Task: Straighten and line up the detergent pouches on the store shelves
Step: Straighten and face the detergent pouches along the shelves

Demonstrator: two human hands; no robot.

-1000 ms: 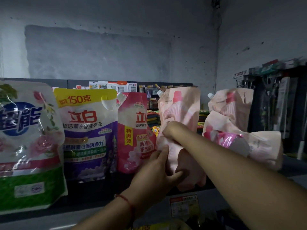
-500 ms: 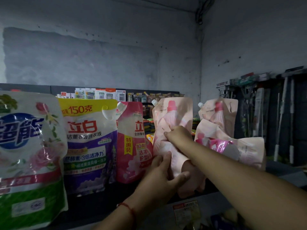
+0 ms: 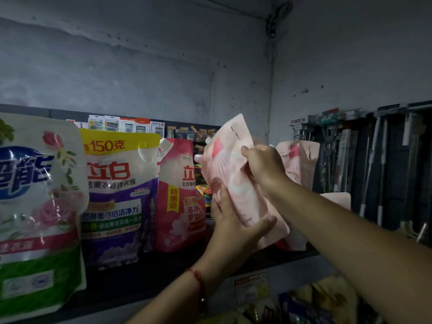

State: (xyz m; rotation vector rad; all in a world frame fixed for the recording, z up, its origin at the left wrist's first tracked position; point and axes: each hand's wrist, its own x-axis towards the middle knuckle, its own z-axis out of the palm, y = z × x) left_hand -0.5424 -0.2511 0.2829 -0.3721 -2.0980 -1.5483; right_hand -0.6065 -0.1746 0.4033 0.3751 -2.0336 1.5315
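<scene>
Pale pink pouch [image 3: 236,183] tilted, left hand [image 3: 236,230] gripping bottom, right hand [image 3: 264,167] pinching top

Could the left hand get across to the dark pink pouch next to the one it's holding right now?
Probably yes, once freed. The left hand grips the pale pink pouch low down, with the right hand higher. The dark pink pouch stands just to its left, front unobstructed.

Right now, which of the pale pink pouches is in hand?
The tilted pale pink pouch in front: left hand grips its lower part, right hand its upper edge. The other pale pink pouch stands untouched behind the right hand.
</scene>
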